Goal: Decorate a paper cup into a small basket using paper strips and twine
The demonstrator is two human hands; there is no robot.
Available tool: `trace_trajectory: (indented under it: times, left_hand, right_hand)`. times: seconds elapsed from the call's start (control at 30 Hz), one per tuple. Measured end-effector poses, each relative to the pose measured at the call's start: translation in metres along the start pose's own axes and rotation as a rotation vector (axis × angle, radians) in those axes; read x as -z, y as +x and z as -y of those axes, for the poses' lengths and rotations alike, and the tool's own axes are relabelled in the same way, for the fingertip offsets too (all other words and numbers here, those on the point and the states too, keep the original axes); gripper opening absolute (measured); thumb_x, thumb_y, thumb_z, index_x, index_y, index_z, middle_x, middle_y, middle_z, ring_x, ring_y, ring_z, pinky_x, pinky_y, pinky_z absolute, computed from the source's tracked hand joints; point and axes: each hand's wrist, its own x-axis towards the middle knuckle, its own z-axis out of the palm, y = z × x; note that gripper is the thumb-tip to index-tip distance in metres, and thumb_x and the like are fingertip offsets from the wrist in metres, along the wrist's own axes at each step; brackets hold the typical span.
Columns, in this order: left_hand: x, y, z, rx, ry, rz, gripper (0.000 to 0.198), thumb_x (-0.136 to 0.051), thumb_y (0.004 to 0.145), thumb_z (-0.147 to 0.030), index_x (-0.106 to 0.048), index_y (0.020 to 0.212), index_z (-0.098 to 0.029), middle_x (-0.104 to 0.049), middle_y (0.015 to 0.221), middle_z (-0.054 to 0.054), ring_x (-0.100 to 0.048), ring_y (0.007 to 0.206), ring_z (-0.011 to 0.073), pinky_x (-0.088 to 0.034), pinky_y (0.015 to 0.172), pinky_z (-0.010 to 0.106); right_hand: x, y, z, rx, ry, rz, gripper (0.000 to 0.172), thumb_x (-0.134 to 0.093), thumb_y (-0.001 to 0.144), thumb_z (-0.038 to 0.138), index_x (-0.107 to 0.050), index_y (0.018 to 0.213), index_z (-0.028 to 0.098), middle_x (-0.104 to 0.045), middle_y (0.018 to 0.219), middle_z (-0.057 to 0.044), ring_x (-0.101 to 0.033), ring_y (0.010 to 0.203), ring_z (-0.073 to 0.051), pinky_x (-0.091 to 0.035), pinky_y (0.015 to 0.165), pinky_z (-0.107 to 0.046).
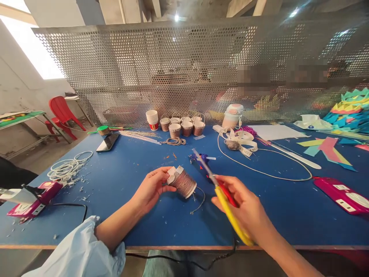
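My left hand grips a paper cup wrapped in brown cord, tipped on its side above the blue table. A loose tail of cord hangs from the cup's right end. In my right hand is a pair of scissors with yellow and red handles, blades pointing up and away from me; whether the blades are apart is hard to tell. Just behind the blades lies a blue glue gun with a white glue stick in its back, partly covered by the scissors.
Several cord-wrapped cups and a stack of paper cups stand at the back. A phone, white cord and a pink power strip lie left. Another power strip is at right. A perforated metal screen rises behind.
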Motion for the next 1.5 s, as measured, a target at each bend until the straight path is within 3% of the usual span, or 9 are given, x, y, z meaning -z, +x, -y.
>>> trace_trajectory:
  times: [0.13,0.2,0.3,0.47,0.57,0.97,1.2,1.5]
  left_hand:
    - [-0.003,-0.001,0.000,-0.021,-0.023,-0.004,0.029,-0.063,0.063,-0.008,-0.073,0.090,-0.011,-0.063,0.083,0.005,-0.059,0.073,0.0139,-0.060,0.064,0.029]
    - [-0.004,-0.001,0.001,-0.030,-0.028,0.000,0.025,-0.065,0.065,-0.008,-0.072,0.088,-0.012,-0.064,0.083,0.005,-0.059,0.072,0.0136,-0.061,0.066,0.030]
    - [-0.004,-0.001,0.003,-0.042,-0.023,0.010,0.018,-0.067,0.066,-0.009,-0.071,0.083,-0.011,-0.065,0.082,0.004,-0.060,0.071,0.0125,-0.061,0.070,0.029]
    - [-0.003,0.000,0.004,-0.051,-0.008,0.001,0.011,-0.067,0.067,-0.010,-0.068,0.078,-0.010,-0.067,0.079,0.006,-0.064,0.072,0.0133,-0.060,0.071,0.027]
    - [-0.003,0.000,0.004,-0.046,-0.011,0.002,0.012,-0.068,0.067,-0.009,-0.069,0.079,-0.010,-0.067,0.077,0.004,-0.064,0.071,0.0120,-0.060,0.071,0.025]
    - [-0.006,-0.003,0.004,-0.046,-0.021,-0.025,0.015,-0.071,0.070,-0.011,-0.064,0.082,-0.013,-0.069,0.080,0.004,-0.067,0.072,0.0135,-0.061,0.067,0.024]
    - [-0.007,-0.005,0.005,-0.075,-0.029,-0.035,0.022,-0.069,0.073,-0.010,-0.059,0.092,-0.013,-0.070,0.086,0.006,-0.068,0.077,0.0143,-0.062,0.073,0.028]
    - [-0.010,-0.008,0.003,-0.071,-0.027,-0.015,0.026,-0.070,0.071,-0.010,-0.053,0.089,-0.014,-0.069,0.081,0.004,-0.067,0.074,0.0126,-0.062,0.075,0.030]
  right_hand:
    - [0.014,-0.015,-0.004,-0.152,0.358,0.123,0.039,-0.041,0.092,0.055,-0.048,0.116,0.025,-0.056,0.076,0.000,-0.044,0.042,-0.010,-0.043,0.038,-0.025]
    - [0.015,-0.019,-0.003,-0.153,0.239,0.148,0.038,-0.047,0.091,0.052,-0.048,0.118,0.026,-0.059,0.081,-0.002,-0.051,0.048,-0.012,-0.048,0.044,-0.026]
    - [0.011,-0.021,-0.002,-0.046,-0.183,0.087,0.046,-0.064,0.082,0.045,-0.049,0.121,0.026,-0.064,0.085,-0.003,-0.062,0.063,-0.016,-0.054,0.057,-0.027]
    - [-0.002,-0.012,-0.006,0.388,-0.693,-0.066,0.045,-0.061,0.084,0.038,-0.051,0.122,0.018,-0.068,0.089,-0.007,-0.068,0.075,-0.021,-0.054,0.058,-0.029]
    - [-0.007,-0.008,-0.007,0.542,-0.873,-0.120,0.039,-0.055,0.087,0.032,-0.054,0.121,0.014,-0.069,0.092,-0.010,-0.069,0.075,-0.023,-0.053,0.055,-0.030]
    - [-0.020,-0.001,-0.004,0.690,-1.086,-0.147,0.035,-0.048,0.087,0.024,-0.061,0.116,0.010,-0.070,0.085,-0.010,-0.066,0.065,-0.021,-0.049,0.053,-0.030]
    - [-0.019,-0.001,0.005,0.725,-1.210,-0.157,0.036,-0.053,0.086,0.024,-0.062,0.118,0.009,-0.068,0.081,-0.010,-0.062,0.061,-0.021,-0.045,0.051,-0.032]
    - [-0.020,0.005,0.006,0.789,-1.239,-0.160,0.033,-0.054,0.089,0.023,-0.062,0.118,0.010,-0.067,0.080,-0.009,-0.061,0.063,-0.019,-0.044,0.054,-0.030]
